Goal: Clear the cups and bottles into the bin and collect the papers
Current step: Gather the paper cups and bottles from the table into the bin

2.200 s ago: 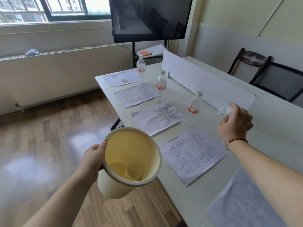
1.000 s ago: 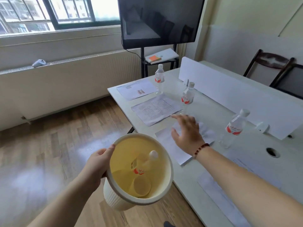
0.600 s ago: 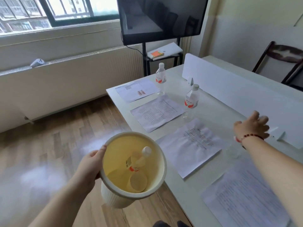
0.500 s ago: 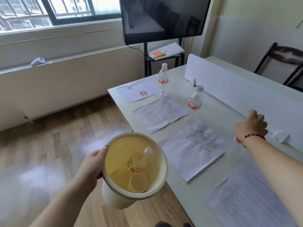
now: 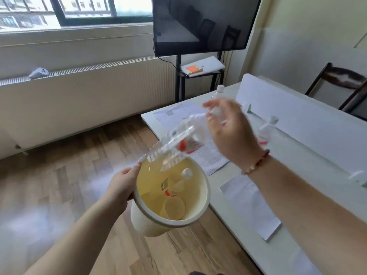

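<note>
My left hand (image 5: 123, 182) grips the rim of the cream bin (image 5: 205, 197), held off the table's near-left edge. Inside lie a clear bottle (image 5: 178, 184) with a red label and a paper cup (image 5: 174, 209). A second clear bottle (image 5: 178, 140), motion-blurred and tilted, hangs just over the bin mouth. My right hand (image 5: 230, 133) is right beside its upper end with fingers spread. Two more bottles stand on the table, one (image 5: 265, 131) right of my hand and a far one (image 5: 218, 90). Papers (image 5: 250, 207) (image 5: 210, 157) (image 5: 174, 114) lie along the table edge.
The white table (image 5: 297, 161) has a low white divider (image 5: 297, 120) along its middle. A dark chair (image 5: 341, 82) stands behind it. A TV on a stand (image 5: 198, 22) is at the far end, and a radiator (image 5: 89, 92) runs under the window. Wooden floor on the left.
My right hand reached to a bottle at the divider, brought it left over the bin, and its fingers have spread. The bin stays in my left hand, raised slightly.
</note>
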The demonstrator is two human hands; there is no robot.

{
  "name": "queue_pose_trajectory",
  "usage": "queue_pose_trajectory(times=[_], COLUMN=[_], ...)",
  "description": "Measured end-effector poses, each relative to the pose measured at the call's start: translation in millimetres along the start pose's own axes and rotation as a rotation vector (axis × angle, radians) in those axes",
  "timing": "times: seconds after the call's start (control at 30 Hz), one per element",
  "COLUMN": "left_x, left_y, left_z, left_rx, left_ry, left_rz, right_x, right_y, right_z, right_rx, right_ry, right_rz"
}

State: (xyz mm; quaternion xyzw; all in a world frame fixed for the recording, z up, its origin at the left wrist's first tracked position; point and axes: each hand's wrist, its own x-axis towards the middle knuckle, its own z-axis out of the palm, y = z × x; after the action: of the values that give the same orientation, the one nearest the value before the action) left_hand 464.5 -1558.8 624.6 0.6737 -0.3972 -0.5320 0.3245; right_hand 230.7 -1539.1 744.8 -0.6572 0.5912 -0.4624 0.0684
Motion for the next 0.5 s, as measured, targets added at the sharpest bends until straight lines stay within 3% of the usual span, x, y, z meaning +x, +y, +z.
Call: queue_pose_trajectory(times=[0.17, 0.27, 0.4, 0.43, 0.5], left_x=[24, 32, 42, 46, 54], left_y=[7, 9, 13, 14, 16], left_z=[-26, -29, -31, -32, -34], left_rx=[-0.009, 0.029, 0.026, 0.021, 0.017], left_ry=[-0.040, -0.083, -0.083, -0.077, -0.058], left_rz=[-0.004, 0.006, -0.017, -0.033, -0.053], right_x=[-29, -38, -28, -18, 11], right_y=[-3, 4, 26, 37, 64], right_z=[90, 127, 138, 132, 110], right_rx=[-0.014, -0.034, 0.026, 0.042, 0.002], right_ry=[-0.321, -0.399, -0.658, -0.633, -0.389], right_rz=[0.090, 0.193, 0.364, 0.371, 0.317])
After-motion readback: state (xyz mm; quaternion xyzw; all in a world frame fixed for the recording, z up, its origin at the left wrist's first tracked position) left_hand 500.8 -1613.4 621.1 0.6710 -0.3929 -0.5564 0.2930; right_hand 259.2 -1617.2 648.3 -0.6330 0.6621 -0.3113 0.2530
